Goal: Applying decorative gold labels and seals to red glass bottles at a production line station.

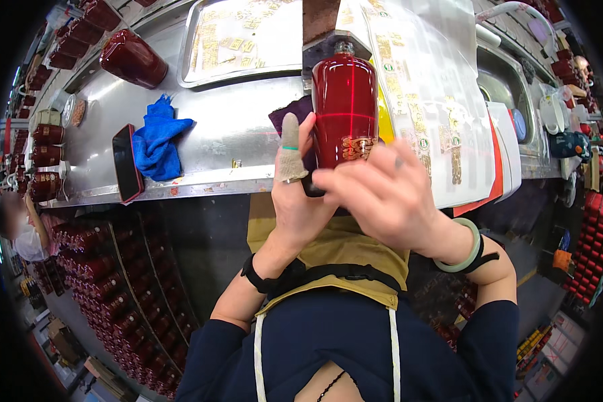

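Note:
A dark red glass bottle (345, 100) lies with its neck pointing away from me, and thin red light lines cross on its side. Gold decoration (359, 148) shows near its base end. My left hand (303, 208) holds the bottle's left side at the base end; a cloth finger cover (291, 157) with a green band sits on one outstretched digit. Over the lower right of the bottle is my right hand (385, 194), fingers curled and thumb and forefinger close together. Whatever lies between those fingertips is hidden.
Left on the metal bench (228, 134) are a blue cloth (159, 141), a phone (127, 163), another red bottle (133, 59) and a tray (244, 40) of gold decals. Decal sheets (422, 100) cover the right side beside a sink (509, 80). Racked red bottles (114, 295) stand below left.

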`<action>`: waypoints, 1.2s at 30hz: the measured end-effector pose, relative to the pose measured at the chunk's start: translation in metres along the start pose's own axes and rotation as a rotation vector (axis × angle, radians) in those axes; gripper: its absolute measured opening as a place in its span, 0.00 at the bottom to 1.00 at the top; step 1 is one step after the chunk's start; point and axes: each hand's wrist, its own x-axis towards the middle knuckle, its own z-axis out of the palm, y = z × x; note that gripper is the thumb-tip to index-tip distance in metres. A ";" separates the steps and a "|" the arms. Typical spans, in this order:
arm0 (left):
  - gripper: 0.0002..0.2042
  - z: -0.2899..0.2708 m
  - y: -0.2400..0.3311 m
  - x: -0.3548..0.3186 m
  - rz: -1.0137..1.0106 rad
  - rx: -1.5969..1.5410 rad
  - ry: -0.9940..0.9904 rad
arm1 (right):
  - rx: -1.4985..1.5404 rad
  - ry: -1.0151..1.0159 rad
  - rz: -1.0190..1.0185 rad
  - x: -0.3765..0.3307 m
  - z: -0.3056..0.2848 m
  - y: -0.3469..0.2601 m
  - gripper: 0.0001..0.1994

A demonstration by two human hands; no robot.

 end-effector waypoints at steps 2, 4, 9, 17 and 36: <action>0.58 0.002 0.003 -0.001 0.039 0.031 0.024 | -0.050 0.077 0.170 0.011 0.003 0.024 0.10; 0.59 0.001 0.000 -0.004 0.018 0.069 0.032 | -0.272 0.228 0.122 0.018 -0.007 0.056 0.10; 0.50 -0.001 -0.003 -0.005 0.058 0.101 0.036 | 0.093 0.004 0.060 -0.003 0.002 0.008 0.10; 0.46 -0.006 -0.005 -0.001 0.134 0.315 -0.059 | 0.107 0.087 -0.045 -0.026 0.005 0.011 0.11; 0.49 -0.022 -0.003 0.010 0.198 0.294 -0.155 | 0.341 0.370 0.581 -0.033 -0.012 0.021 0.12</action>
